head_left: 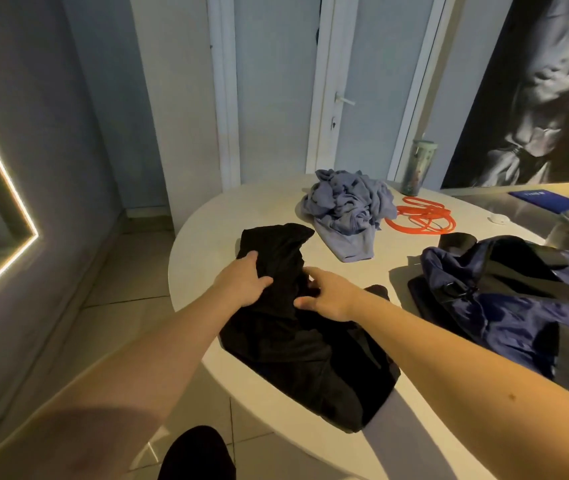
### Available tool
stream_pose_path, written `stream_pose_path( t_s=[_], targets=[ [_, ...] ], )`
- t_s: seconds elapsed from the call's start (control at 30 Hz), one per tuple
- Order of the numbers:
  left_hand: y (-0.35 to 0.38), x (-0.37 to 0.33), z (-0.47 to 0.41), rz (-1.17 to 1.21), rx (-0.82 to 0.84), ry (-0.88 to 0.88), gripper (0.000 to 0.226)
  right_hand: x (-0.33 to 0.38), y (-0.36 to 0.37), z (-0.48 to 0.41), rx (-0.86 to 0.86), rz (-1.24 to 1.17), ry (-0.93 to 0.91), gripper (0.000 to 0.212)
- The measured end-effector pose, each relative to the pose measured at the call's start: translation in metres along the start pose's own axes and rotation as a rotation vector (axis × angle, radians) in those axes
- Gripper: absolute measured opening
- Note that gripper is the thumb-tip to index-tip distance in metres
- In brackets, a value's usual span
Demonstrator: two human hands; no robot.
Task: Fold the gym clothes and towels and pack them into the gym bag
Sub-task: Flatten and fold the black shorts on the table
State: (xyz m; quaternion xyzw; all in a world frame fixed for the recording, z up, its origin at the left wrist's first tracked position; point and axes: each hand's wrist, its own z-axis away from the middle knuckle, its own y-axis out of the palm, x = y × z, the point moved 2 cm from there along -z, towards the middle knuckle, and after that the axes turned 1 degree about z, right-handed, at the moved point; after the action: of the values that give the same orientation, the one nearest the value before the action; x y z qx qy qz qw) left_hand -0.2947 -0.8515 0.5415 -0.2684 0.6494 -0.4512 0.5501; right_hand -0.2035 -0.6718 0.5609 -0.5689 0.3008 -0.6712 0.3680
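A black garment [296, 344] lies rumpled across the near left part of the white table [206, 237]. My left hand [246, 280] grips a fold of it on the left, fingers curled into the cloth. My right hand [324, 294] pinches the same garment just to the right, thumb and fingers closed on the fabric. A crumpled lilac-blue garment [345, 209] sits in a heap farther back on the table. The navy gym bag [504, 303] lies open at the right, with black straps across its top.
An orange cord [421, 220] is coiled behind the lilac heap, with a tall tumbler [416, 168] beyond it. A blue booklet [539, 199] and a small white disc [499, 218] lie at the far right. A white door stands behind the table, tiled floor at left.
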Motion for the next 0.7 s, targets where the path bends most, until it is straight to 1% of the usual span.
stream_pose_path(
  t_s=[0.03, 0.07, 0.13, 0.17, 0.23, 0.27, 0.3, 0.33, 0.37, 0.4, 0.43, 0.47, 0.5, 0.53, 0.57, 0.6, 0.63, 0.67, 0.7],
  targets=[
    [-0.001, 0.003, -0.005, -0.030, -0.005, -0.005, 0.041, -0.003, -0.001, -0.002, 0.001, 0.086, 0.021, 0.061],
    [-0.005, 0.008, -0.008, -0.031, -0.054, -0.016, 0.028, -0.007, -0.005, -0.004, -0.009, 0.175, 0.053, 0.052],
    [-0.019, 0.022, -0.010, -0.002, -0.168, -0.081, 0.024, -0.017, -0.016, -0.006, 0.026, 0.350, 0.153, 0.033],
    [-0.026, 0.031, -0.011, -0.014, -0.182, -0.135, 0.024, -0.021, -0.024, -0.004, 0.072, 0.427, 0.219, 0.024],
    [-0.038, 0.048, -0.011, -0.097, -0.091, -0.255, 0.019, -0.024, -0.037, -0.003, 0.145, 0.514, 0.328, 0.021],
    [-0.041, 0.055, -0.012, -0.145, -0.047, -0.294, 0.017, -0.022, -0.044, -0.005, 0.140, 0.521, 0.356, 0.019],
    [-0.044, 0.058, -0.013, -0.178, -0.047, -0.294, 0.017, -0.018, -0.050, -0.007, 0.126, 0.517, 0.354, 0.018],
    [-0.046, 0.057, -0.016, -0.181, -0.106, -0.247, 0.022, -0.015, -0.052, -0.013, 0.104, 0.482, 0.337, 0.028],
    [-0.045, 0.052, -0.021, -0.150, -0.181, -0.164, 0.030, -0.012, -0.053, -0.020, 0.080, 0.422, 0.313, 0.044],
    [-0.042, 0.045, -0.026, -0.077, -0.227, -0.066, 0.036, -0.008, -0.052, -0.027, 0.056, 0.357, 0.279, 0.056],
    [-0.037, 0.035, -0.029, 0.029, -0.221, 0.027, 0.043, -0.003, -0.047, -0.034, 0.032, 0.248, 0.241, 0.055],
    [-0.029, 0.025, -0.032, 0.123, -0.157, 0.085, 0.053, 0.000, -0.040, -0.040, 0.011, 0.116, 0.207, 0.049],
    [-0.020, 0.016, -0.035, 0.141, -0.069, 0.106, 0.064, 0.004, -0.033, -0.045, -0.014, -0.003, 0.184, 0.047],
    [-0.010, 0.008, -0.037, 0.085, 0.008, 0.110, 0.070, 0.004, -0.025, -0.050, -0.048, -0.068, 0.155, 0.050],
    [-0.002, 0.004, -0.039, 0.000, 0.040, 0.108, 0.068, 0.006, -0.019, -0.052, -0.079, -0.101, 0.152, 0.053],
    [0.002, 0.002, -0.041, -0.065, 0.034, 0.105, 0.059, 0.005, -0.013, -0.054, -0.112, -0.124, 0.144, 0.056],
    [0.002, -0.001, -0.043, -0.075, 0.001, 0.098, 0.046, 0.004, -0.010, -0.054, -0.128, -0.120, 0.154, 0.058],
    [-0.001, -0.003, -0.046, -0.025, -0.032, 0.083, 0.035, 0.003, -0.008, -0.054, -0.127, -0.114, 0.153, 0.058],
    [-0.005, -0.005, -0.047, 0.065, -0.050, 0.053, 0.029, 0.002, -0.008, -0.054, -0.109, -0.113, 0.172, 0.056]
  ],
)
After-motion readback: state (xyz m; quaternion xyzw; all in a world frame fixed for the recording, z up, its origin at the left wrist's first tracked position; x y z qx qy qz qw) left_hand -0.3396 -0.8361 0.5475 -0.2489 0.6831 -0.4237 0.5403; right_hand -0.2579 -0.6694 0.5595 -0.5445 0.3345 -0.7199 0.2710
